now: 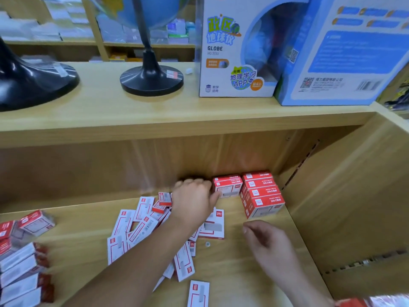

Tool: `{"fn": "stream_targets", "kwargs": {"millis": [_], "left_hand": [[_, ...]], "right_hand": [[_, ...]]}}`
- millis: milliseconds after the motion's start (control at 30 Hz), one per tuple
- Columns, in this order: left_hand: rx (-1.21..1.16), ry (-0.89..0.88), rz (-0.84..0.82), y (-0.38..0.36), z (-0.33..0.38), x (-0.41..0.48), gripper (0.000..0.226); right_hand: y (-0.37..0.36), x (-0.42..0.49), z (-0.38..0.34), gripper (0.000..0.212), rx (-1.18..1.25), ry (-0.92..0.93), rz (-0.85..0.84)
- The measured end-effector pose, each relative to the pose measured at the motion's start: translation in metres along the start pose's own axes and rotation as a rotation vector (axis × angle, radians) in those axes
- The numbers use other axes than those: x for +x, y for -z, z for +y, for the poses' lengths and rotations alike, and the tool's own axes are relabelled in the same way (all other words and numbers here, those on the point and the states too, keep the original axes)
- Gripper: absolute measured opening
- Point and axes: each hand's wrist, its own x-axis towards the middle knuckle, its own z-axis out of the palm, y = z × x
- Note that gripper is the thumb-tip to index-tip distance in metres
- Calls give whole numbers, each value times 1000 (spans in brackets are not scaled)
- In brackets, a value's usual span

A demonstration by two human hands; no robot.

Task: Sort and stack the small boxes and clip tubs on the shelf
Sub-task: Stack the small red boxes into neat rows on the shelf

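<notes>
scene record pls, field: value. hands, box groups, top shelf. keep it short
left hand: reaching to the back of the lower shelf, thumb against the small red stack
right hand: hovering above the shelf board, empty, fingers loosely curled
right stack: red boxes lined up by the right wall
loose boxes: scattered flat at centre
left boxes: jumbled at the left edge
top shelf: two globe stands, globe carton

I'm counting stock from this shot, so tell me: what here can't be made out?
- Head view: boxes under the left hand and forearm, covered.
- Red boxes at the bottom right edge, cut off and blurred.
- Stacks at the left edge, cut off and motion-blurred.
- Print on the red stack, too small to read.
</notes>
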Motion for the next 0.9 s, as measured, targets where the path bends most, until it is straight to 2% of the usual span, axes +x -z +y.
{"fn": "stream_targets", "kwargs": {"millis": [167,233,333,400,500,600,700,800,900], "left_hand": [[-9,6,-61,5,14,2,35],[-23,21,-78,5,15,2,35],[-179,16,-83,8,-7,-7,30],[-262,-54,-130,13,-27,-21,34],[-278,-233,-215,16,-46,-49,50],[-263,-217,-177,15,-57,-65,44],[-213,-149,-156,21,-70,-71,39],[-120,-122,-84,31,-77,-78,31],[-119,-95,-82,40,-71,-79,34]], "right_hand": [[-6,0,5,10,-108,5,0],[-9,-4,6,22,-166,27,6],[-11,-8,11,32,-201,57,24],[-13,-6,11,38,-189,67,19],[-26,4,1,60,-184,147,-61],[-46,14,-9,71,-328,244,-141],[-57,18,-11,61,-447,256,-170],[-59,15,-11,49,-398,305,-125],[-59,13,-6,58,-314,272,-97]]}}
